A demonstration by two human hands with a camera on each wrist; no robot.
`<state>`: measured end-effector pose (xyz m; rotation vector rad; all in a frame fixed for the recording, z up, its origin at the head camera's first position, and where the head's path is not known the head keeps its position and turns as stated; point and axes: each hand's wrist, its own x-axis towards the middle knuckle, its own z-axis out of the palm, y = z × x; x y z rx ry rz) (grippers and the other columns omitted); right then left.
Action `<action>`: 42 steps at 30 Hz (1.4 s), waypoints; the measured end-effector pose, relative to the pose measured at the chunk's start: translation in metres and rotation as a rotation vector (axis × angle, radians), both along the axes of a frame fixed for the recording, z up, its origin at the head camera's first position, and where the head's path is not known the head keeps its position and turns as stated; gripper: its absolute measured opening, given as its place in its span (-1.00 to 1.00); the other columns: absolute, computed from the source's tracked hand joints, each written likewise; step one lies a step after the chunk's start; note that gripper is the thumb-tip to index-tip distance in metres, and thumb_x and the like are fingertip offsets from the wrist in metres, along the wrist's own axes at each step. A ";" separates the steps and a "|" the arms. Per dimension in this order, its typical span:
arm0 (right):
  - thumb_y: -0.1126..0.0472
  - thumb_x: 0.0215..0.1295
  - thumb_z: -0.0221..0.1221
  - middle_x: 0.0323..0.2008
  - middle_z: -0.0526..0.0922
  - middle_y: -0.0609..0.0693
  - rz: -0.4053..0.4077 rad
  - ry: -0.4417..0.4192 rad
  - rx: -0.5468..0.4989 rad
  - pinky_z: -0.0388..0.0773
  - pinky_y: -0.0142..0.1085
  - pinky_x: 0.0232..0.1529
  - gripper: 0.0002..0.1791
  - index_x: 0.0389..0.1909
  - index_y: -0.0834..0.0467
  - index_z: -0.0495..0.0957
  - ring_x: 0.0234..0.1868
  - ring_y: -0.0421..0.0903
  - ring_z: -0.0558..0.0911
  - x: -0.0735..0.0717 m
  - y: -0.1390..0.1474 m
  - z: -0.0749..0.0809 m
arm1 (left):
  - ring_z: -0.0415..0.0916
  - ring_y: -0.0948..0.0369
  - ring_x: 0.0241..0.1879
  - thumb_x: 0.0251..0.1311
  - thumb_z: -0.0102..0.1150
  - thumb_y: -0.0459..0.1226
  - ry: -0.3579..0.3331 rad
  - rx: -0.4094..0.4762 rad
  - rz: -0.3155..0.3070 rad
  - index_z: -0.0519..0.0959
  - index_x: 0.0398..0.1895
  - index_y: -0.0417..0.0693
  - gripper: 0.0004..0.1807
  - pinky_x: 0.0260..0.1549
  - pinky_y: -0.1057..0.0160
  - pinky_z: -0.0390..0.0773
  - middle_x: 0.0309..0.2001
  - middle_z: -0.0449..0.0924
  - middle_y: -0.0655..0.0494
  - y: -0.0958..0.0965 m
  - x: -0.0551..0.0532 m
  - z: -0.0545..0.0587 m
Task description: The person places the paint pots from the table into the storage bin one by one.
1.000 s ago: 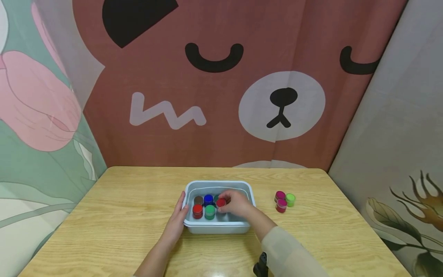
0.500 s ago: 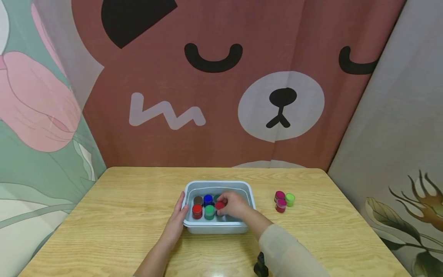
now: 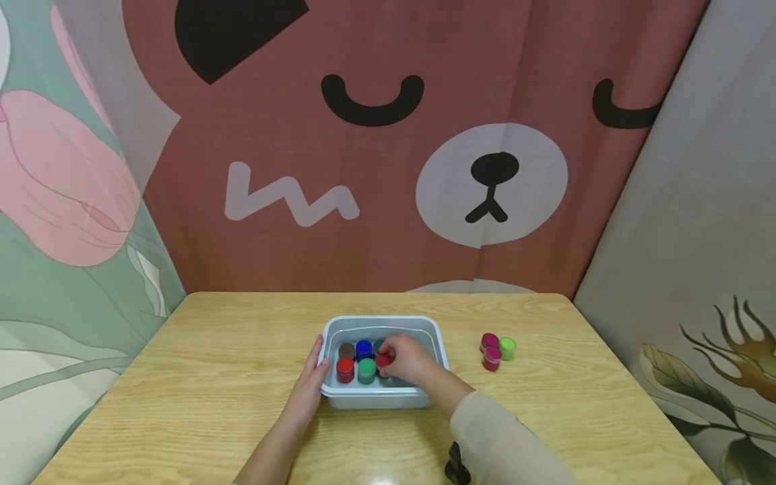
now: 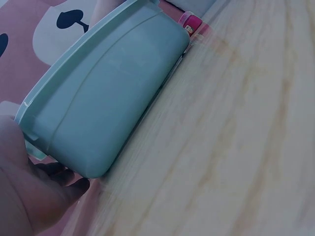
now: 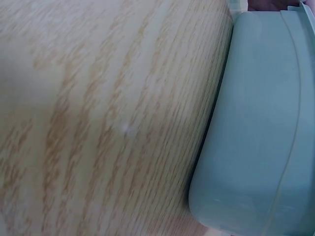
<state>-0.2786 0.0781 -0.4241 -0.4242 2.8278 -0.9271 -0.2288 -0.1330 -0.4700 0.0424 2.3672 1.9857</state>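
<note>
1. Thumb and fingers of the right hand (image 3: 412,358) pinch a dark-red jar (image 3: 382,364) inside the pale-blue tub (image 3: 380,402).
2. Compared with one second ago, that jar is lower and closer to the green jar (image 3: 366,371), now just beside it.
3. The left hand (image 3: 308,385) holds the tub's left end as before, thumb at the rim, fingers against the outer wall.
4. The bright-red jar (image 3: 345,370), brown jar (image 3: 347,351) and blue jar (image 3: 364,349) keep their places.
5. Two magenta jars (image 3: 492,359) and a lime jar (image 3: 507,348) stand unmoved on the table (image 3: 242,350), right of the tub.
</note>
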 end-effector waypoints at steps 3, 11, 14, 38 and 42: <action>0.32 -0.07 0.48 -0.30 0.62 0.02 0.002 0.005 -0.003 0.57 -0.14 -0.08 -0.63 -0.17 0.19 0.64 -0.23 -0.09 0.56 0.000 0.000 0.000 | -0.36 -0.20 0.56 0.54 -0.31 -0.10 0.002 0.004 -0.004 -0.17 0.60 0.12 -0.36 0.44 -0.36 -0.27 0.60 -0.26 -0.10 0.000 0.000 0.000; 0.30 -0.01 0.45 -0.24 0.63 0.05 -0.027 -0.032 -0.075 0.57 -0.17 -0.10 -0.62 -0.12 0.18 0.64 -0.21 -0.10 0.54 -0.001 0.004 0.000 | -0.37 -0.20 0.56 0.54 -0.32 -0.08 -0.002 0.021 -0.015 -0.17 0.60 0.15 -0.36 0.43 -0.38 -0.27 0.60 -0.27 -0.10 -0.001 0.001 0.001; 0.29 0.01 0.44 -0.27 0.63 0.05 -0.025 -0.033 -0.119 0.56 -0.23 -0.17 -0.62 -0.10 0.21 0.64 -0.25 -0.12 0.54 -0.001 0.006 0.001 | -0.37 -0.21 0.55 0.54 -0.33 -0.07 -0.004 0.023 -0.020 -0.18 0.60 0.15 -0.36 0.42 -0.38 -0.28 0.60 -0.27 -0.10 -0.001 0.001 0.002; 0.19 0.20 0.35 -0.11 0.64 0.12 -0.141 -0.022 -0.320 0.62 -0.24 -0.12 -0.61 0.04 0.20 0.60 -0.14 -0.10 0.57 0.008 0.040 0.035 | -0.37 -0.20 0.55 0.54 -0.31 -0.10 -0.004 0.041 -0.009 -0.16 0.59 0.13 -0.36 0.44 -0.36 -0.28 0.60 -0.26 -0.11 0.000 0.000 0.000; 0.15 0.23 0.33 -0.12 0.65 0.07 -0.173 -0.011 -0.327 0.65 -0.24 -0.08 -0.58 0.09 0.18 0.58 -0.11 -0.09 0.58 0.008 0.054 0.039 | -0.37 -0.20 0.56 0.54 -0.30 -0.08 -0.002 0.041 -0.009 -0.16 0.59 0.13 -0.35 0.44 -0.36 -0.29 0.60 -0.26 -0.10 -0.001 0.000 -0.001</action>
